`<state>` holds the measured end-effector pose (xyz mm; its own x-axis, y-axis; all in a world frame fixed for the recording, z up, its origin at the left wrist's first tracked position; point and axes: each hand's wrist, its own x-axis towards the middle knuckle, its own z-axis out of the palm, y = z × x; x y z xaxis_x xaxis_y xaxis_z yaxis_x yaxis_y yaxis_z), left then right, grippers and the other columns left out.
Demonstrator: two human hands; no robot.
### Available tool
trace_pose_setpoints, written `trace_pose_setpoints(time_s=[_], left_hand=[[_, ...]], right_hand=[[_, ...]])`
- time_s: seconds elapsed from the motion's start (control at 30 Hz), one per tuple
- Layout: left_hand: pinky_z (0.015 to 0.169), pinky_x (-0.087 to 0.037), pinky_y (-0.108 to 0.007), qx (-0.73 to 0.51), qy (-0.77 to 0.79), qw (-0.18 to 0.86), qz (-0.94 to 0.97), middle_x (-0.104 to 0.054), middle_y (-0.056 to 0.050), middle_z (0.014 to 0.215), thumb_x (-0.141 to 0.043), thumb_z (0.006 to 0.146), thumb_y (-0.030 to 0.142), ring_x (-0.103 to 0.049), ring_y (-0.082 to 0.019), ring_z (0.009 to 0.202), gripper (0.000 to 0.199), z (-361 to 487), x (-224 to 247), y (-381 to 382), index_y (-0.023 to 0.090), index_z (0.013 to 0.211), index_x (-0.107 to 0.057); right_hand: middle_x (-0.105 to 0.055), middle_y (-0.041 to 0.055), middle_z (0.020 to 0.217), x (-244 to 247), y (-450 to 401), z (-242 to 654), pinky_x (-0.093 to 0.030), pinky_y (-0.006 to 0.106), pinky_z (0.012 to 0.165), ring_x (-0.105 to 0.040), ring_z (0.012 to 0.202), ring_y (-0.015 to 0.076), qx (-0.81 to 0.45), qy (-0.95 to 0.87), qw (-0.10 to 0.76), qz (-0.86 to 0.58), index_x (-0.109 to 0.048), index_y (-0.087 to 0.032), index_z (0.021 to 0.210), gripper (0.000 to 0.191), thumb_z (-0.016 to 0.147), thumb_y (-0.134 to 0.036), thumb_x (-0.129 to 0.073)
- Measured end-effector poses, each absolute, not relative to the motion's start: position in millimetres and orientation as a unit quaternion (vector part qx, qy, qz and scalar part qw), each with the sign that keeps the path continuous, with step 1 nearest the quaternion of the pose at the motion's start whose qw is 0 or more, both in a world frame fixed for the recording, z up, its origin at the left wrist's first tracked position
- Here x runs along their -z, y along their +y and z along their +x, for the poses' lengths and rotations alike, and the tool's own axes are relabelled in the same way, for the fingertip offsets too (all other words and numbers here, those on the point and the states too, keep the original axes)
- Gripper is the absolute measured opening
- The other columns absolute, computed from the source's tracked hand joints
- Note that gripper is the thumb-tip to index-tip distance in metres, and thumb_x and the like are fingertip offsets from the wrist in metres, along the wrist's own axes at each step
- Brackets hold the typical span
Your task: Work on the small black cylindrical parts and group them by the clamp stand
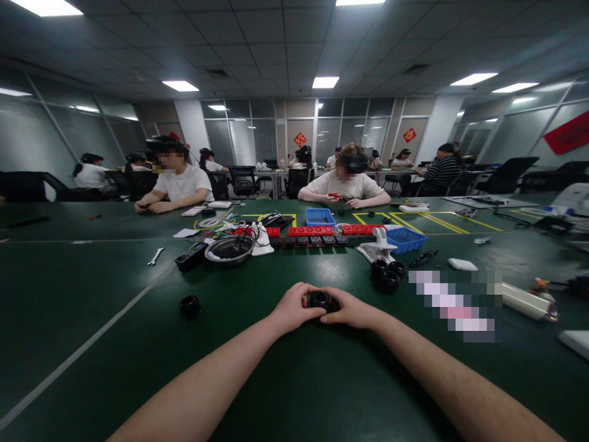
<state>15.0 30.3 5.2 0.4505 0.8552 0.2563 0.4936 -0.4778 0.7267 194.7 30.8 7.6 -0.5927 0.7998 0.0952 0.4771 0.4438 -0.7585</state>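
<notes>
Both of my hands meet round a black ring-shaped part on the green table. My left hand has its fingers wrapped about the left side, and my right hand closes on the right side. The part's round opening faces up between them. A similar black round part lies alone on the left. Several more black round parts are clustered to the right, beyond my right hand.
Ahead lie a metal bowl with cables, red power strips, white clamp stands and blue trays. A wrench rests at left, a pale cylinder at right. Two people sit across the table.
</notes>
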Motion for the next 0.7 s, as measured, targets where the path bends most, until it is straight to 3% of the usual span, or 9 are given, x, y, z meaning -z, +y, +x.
trace_pose_setpoints(time_s=[0.23, 0.5, 0.7], left_hand=[[0.055, -0.037, -0.021, -0.304, 0.387, 0.352, 0.796, -0.046, -0.002, 0.086, -0.063, 0.061, 0.032, -0.044, -0.009, 0.063, 0.040, 13.9, -4.2, 32.4, 0.017, 0.096, -0.053], [0.055, -0.037, -0.020, -0.303, 0.389, 0.356, 0.794, -0.046, -0.001, 0.085, -0.064, 0.061, 0.030, -0.044, -0.009, 0.062, 0.038, 13.4, -7.6, 30.3, 0.018, 0.096, -0.053], [0.054, -0.037, -0.021, -0.312, 0.424, 0.332, 0.783, -0.046, -0.001, 0.083, -0.066, 0.057, 0.031, -0.042, -0.009, 0.060, 0.038, 17.3, -6.9, 27.8, 0.017, 0.090, -0.054]], right_hand=[[-0.055, 0.0032, 0.099, -11.8, 35.6, 200.3, -0.037, 0.032, 0.079, -0.050, 0.090, 0.0185, -0.479, -0.785, 0.195, -0.341, -0.047, -0.016, 0.107, 0.044, 0.065, -0.022, -0.058], [-0.054, -0.0009, 0.079, -4.8, 39.0, 201.1, -0.038, 0.024, 0.062, -0.049, 0.070, 0.0131, -0.455, -0.786, 0.196, -0.369, -0.051, -0.015, 0.095, 0.033, 0.064, -0.024, -0.059], [-0.046, -0.0047, 0.062, 1.3, 39.7, 196.7, -0.032, 0.019, 0.049, -0.042, 0.057, 0.0095, -0.367, -0.794, 0.210, -0.437, -0.048, -0.016, 0.076, 0.029, 0.056, -0.030, -0.065]])
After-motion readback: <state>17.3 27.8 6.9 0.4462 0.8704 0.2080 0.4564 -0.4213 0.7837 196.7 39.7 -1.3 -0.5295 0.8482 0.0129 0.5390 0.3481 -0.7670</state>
